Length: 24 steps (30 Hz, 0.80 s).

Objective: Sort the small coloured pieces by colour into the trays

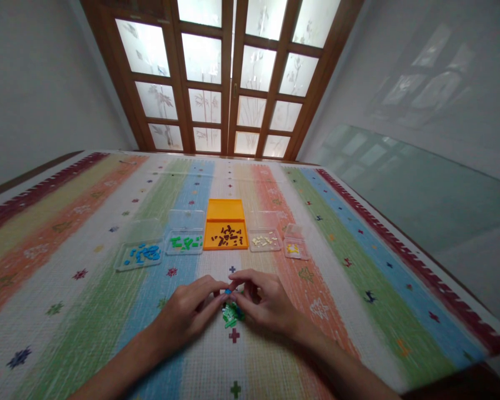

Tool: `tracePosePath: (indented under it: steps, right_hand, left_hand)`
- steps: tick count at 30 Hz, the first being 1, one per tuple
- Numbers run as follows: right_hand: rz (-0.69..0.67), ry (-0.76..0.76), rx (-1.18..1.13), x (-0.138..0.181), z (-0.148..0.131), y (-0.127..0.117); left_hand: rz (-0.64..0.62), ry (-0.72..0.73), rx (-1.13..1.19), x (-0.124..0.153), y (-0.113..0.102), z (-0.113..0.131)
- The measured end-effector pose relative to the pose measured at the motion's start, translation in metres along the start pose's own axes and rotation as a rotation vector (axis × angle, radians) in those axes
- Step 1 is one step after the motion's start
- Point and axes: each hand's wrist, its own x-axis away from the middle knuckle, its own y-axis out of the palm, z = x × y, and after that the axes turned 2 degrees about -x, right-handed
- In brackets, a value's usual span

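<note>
My left hand [191,311] and my right hand [263,300] meet at the middle of the striped mat, fingers pinched together over a small cluster of green and blue bricks [231,314]. A tiny blue brick [228,291] shows between the fingertips of both hands. The rest of the cluster lies on the mat just below my fingers.
A row of small boxes stands beyond my hands: a clear box of blue pieces [139,254], a clear box of green pieces [185,242], an orange box of dark pieces [225,233], a clear box of pale pieces [265,240], a small box of yellow pieces [295,249]. Wooden glass doors [229,78] close the far side.
</note>
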Motion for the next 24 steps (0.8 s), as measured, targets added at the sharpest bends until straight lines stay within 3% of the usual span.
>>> tracePosePath:
  steps: [9,12,19,24]
  right_hand:
    - [-0.024,0.035,-0.015,-0.001,0.001,-0.001]
    - [-0.039,0.063,0.014,-0.003,-0.002,-0.006]
    - [-0.088,0.113,0.240,-0.011,-0.008,-0.027]
    - [-0.321,0.160,0.373,-0.015,-0.011,-0.046]
  left_hand:
    - [-0.014,0.003,-0.047,0.002,0.003,-0.001]
    - [-0.032,0.020,-0.111,-0.001,-0.006,-0.007]
    - [0.140,-0.109,-0.452,-0.007,-0.082,-0.048]
    - [0.149,-0.234,-0.596,0.003,-0.124,-0.071]
